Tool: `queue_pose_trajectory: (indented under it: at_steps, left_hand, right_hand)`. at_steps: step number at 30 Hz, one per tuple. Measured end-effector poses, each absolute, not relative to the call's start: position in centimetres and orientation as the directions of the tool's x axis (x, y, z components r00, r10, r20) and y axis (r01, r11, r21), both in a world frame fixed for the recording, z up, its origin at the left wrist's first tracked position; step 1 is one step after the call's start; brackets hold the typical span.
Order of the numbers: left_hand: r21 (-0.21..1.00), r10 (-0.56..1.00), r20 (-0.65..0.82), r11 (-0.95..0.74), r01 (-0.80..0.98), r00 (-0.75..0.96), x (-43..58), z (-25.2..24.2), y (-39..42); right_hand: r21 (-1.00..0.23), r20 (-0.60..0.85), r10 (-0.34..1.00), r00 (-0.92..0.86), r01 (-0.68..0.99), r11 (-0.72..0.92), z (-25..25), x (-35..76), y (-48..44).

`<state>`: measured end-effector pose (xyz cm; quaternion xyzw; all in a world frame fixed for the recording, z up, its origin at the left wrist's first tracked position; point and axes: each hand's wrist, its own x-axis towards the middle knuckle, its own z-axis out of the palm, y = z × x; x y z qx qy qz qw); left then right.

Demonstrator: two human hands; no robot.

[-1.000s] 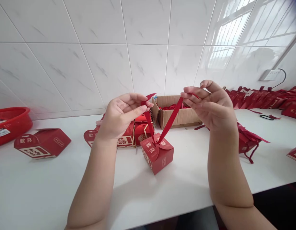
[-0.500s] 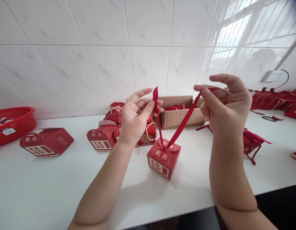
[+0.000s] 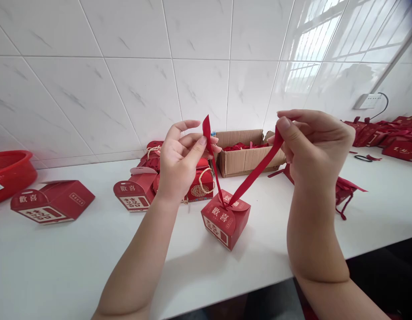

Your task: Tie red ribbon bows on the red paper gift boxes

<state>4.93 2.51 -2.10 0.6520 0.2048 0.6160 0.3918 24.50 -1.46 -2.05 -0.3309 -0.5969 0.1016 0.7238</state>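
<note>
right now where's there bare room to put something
Free: table in front of the leftmost box, up to the left forearm; also between the ribboned box and right forearm. Crowded: behind the left hand, where red boxes bunch beside the carton.

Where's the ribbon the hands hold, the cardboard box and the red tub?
Ribbon (image 3: 255, 172): head view, middle of its wider strand.
Cardboard box (image 3: 246, 162): head view, front wall.
Red tub (image 3: 17, 179): head view, outer wall.

1. Hands: 2 (left hand (image 3: 181, 166), right hand (image 3: 317, 149)).
2. Raised ribbon strands (image 3: 255, 176): 2.
3. Ribbon-threaded gift box (image 3: 238, 227), center: 1.
4. Slotted-flap gift boxes (image 3: 52, 202), left: 2.
5. Cardboard carton (image 3: 241, 163): 1.
6. Plastic basin (image 3: 17, 175): 1.
7. Socket strip (image 3: 366, 102): 1.
8. Red packages (image 3: 401, 146), far right: overlapping, uncountable.
</note>
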Motion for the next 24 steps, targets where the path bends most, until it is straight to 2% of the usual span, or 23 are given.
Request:
queue_pose_trajectory:
  at_steps: [3, 10, 19, 24]
  left_hand:
    - [0.775, 0.761, 0.628, -0.594, -0.215, 0.162, 5.0, -2.2, 2.6]
    - [0.777, 0.753, 0.629, -0.603, -0.18, 0.194, 4.9, -1.9, 2.0]
    - [0.75, 0.737, 0.661, -0.654, -0.101, 0.138, 4.8, -2.0, 1.7]
    - [0.742, 0.724, 0.67, -0.656, -0.136, 0.161, 4.8, -2.0, 2.0]
  right_hand:
    - [-0.621, 0.782, 0.565, 0.263, 0.256, 0.741, -2.0, 24.3, -1.4]
    - [-0.573, 0.798, 0.472, 0.374, 0.23, 0.786, -1.1, 23.2, -1.7]
    - [-0.607, 0.791, 0.534, 0.299, 0.273, 0.747, -1.3, 23.3, -1.8]
    - [-0.544, 0.834, 0.469, 0.292, 0.288, 0.788, -1.7, 23.8, -0.7]
